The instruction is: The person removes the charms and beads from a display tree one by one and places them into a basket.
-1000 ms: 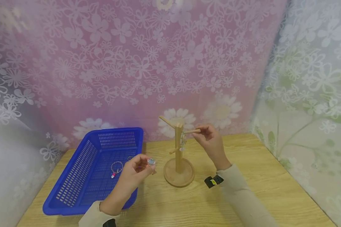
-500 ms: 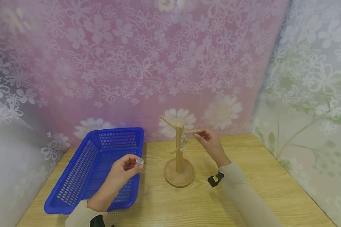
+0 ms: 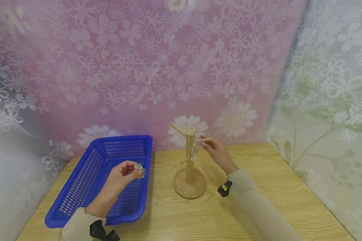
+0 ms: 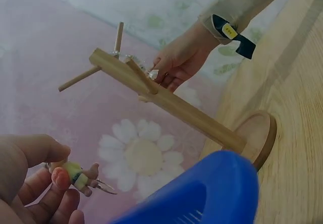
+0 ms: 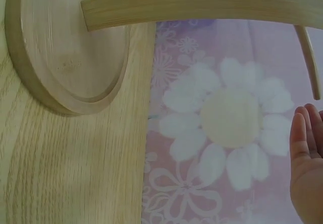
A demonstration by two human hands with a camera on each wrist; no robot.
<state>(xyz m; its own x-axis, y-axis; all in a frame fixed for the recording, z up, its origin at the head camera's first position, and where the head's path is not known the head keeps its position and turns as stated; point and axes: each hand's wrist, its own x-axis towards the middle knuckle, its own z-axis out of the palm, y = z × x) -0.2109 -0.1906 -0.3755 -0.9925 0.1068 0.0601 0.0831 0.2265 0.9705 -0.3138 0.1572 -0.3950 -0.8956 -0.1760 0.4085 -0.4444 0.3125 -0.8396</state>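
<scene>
My left hand pinches a small charm bracelet above the blue basket. In the left wrist view the bracelet shows a yellow and pink charm and a thin silver piece. A wooden peg stand with a round base stands upright on the table. From its right peg hangs another charm bracelet, silvery with pale beads. My right hand is at that peg, fingers close to the hanging bracelet; whether they touch is unclear. The right wrist view shows its fingers nearly straight.
The blue plastic basket stands left of the stand; my left hand and forearm hide part of its inside. Other pegs, such as the upper left peg, stick out from the post. A flowered cloth hangs behind the wood-grain table.
My left hand has moved left with its bracelet, from near the stand to above the basket. My right hand has slid from the peg's tip slightly inward toward the post.
</scene>
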